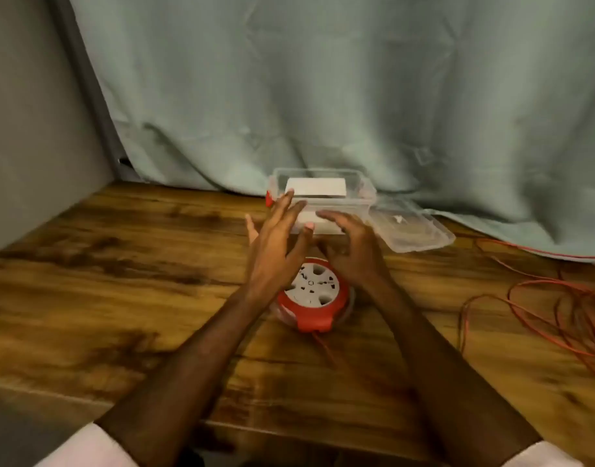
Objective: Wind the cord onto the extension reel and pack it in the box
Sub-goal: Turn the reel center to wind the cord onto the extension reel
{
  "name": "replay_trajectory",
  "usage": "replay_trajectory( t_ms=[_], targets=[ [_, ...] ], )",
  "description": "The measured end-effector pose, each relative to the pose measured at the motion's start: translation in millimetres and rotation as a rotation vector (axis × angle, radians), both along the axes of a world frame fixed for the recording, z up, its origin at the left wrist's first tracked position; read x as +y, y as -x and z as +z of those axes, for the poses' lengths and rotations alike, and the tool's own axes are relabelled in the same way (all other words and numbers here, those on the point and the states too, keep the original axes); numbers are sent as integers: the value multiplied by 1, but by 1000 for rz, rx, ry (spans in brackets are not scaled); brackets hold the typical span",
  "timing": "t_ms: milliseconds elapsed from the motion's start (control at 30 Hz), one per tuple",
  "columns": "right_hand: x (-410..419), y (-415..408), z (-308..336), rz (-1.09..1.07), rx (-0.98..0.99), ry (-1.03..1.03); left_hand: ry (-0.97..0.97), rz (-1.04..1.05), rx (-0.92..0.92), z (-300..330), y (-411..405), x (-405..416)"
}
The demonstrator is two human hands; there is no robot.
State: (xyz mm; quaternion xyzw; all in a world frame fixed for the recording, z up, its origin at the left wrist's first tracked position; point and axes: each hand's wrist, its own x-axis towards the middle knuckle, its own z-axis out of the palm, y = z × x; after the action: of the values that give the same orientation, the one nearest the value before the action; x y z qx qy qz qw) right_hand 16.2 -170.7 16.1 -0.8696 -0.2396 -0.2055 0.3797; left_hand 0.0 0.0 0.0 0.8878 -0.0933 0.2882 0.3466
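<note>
A red extension reel with a white hub lies flat on the wooden table, near its middle. Its thin red cord runs from the reel's near side and lies in loose loops at the right. Behind the reel stands a clear plastic box with a red latch; something white sits inside it. My left hand hovers above the reel's far left side with fingers straight and spread. My right hand hovers above the reel's far right side, fingers relaxed. Neither hand holds anything.
The box's clear lid lies on the table to the right of the box. A grey-green curtain hangs right behind the box. A grey wall closes the left side. The table's near edge runs below my forearms.
</note>
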Motion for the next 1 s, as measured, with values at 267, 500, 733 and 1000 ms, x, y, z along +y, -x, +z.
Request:
replay_trajectory(
  t_ms=[267,500,733,1000],
  targets=[
    [-25,-3,-7,211,267,545,324,-79,118,-60,7,8],
    [-28,1,-10,137,243,527,-8,201,321,-57,1,12],
    [-24,-5,-23,6,177,457,107,217,422,-50,-7,19],
    [-7,6,-27,-111,76,401,216,96,327,-54,-10,20]
  ],
)
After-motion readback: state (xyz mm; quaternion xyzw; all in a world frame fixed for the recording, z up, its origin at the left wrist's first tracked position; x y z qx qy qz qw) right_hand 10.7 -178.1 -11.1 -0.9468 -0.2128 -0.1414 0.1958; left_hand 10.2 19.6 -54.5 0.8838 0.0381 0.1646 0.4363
